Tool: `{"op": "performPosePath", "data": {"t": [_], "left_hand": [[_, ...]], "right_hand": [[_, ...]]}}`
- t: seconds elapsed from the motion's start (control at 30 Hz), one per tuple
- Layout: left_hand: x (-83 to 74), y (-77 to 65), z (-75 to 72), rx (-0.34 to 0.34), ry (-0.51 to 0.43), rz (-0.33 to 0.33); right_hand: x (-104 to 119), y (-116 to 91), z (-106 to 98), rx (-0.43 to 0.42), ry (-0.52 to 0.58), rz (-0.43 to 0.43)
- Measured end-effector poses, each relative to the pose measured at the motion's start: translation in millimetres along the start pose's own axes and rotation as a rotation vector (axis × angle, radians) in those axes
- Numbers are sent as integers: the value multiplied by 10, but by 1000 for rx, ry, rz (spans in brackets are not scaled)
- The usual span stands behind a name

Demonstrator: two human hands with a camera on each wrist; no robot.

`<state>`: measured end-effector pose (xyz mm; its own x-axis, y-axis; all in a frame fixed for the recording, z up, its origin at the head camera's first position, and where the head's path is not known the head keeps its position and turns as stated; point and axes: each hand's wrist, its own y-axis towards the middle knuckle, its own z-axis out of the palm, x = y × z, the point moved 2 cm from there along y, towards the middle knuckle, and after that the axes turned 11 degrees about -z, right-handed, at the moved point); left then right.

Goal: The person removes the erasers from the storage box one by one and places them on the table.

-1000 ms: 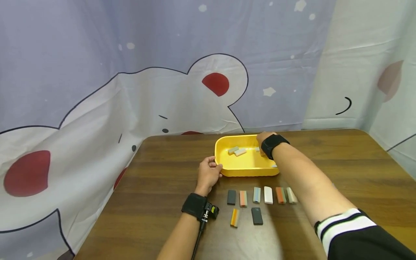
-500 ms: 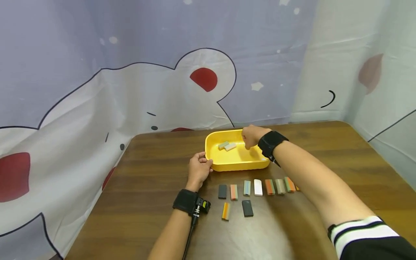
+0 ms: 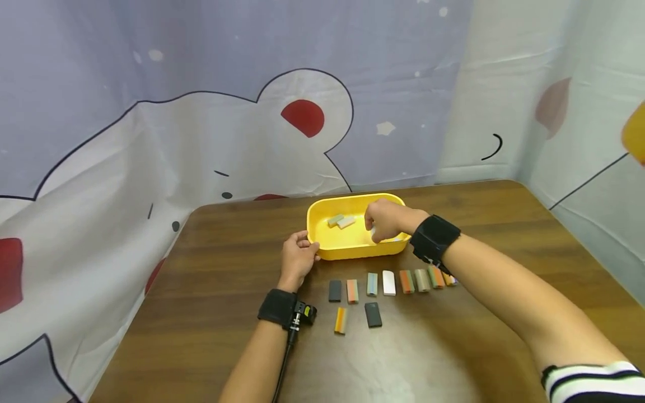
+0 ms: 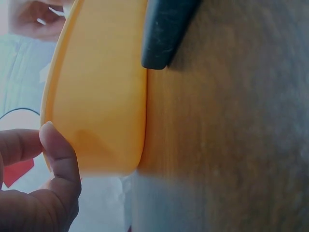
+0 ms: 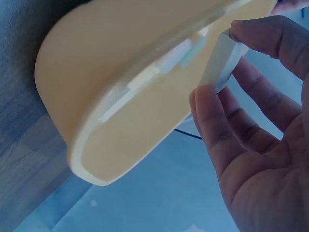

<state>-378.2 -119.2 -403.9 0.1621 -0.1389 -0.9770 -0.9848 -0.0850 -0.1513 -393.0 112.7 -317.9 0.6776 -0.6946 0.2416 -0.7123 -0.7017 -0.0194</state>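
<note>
A yellow plastic bin (image 3: 347, 253) stands toward the back of the table. My left hand (image 3: 298, 260) pinches its left front corner; in the left wrist view the thumb (image 4: 60, 150) presses the outer wall just below the rim. Over the bin's right half, my right hand (image 3: 387, 219) holds a pale block-shaped eraser (image 5: 223, 62) by its ends between thumb and fingertips. Inside the bin lie a greenish eraser (image 3: 335, 220) and a cream one (image 3: 346, 222), touching each other at the left. Part of the bin's right side is hidden behind my right hand.
In front of the bin runs a row of erasers, among them a dark one (image 3: 335, 291), a white one (image 3: 389, 283) and an orange-green one (image 3: 406, 281). Nearer lie a yellow-orange eraser (image 3: 340, 321) and another dark one (image 3: 373, 314). A printed curtain (image 3: 242, 140) hangs behind the table.
My right hand has lifted from the bin's right side and shifted toward its front, now showing a pale eraser. My left hand keeps its grip on the corner. The head view has turned rightward.
</note>
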Motion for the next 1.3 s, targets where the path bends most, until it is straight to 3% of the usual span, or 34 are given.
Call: {"op": "performPosePath", "data": {"t": [0.3, 0.57, 0.9, 1.3], "left_hand": [[-8, -36, -108, -17, 0, 6], [26, -66, -165, -30, -13, -14], [34, -107, -125, -26, -13, -23], [40, -127, -120, -28, -27, -11]], "right_hand": [[294, -222, 66, -118, 3, -133], [520, -511, 359, -119, 52, -175], [608, -824, 713, -90, 67, -175], [603, -928, 917, -109, 58, -198]]}}
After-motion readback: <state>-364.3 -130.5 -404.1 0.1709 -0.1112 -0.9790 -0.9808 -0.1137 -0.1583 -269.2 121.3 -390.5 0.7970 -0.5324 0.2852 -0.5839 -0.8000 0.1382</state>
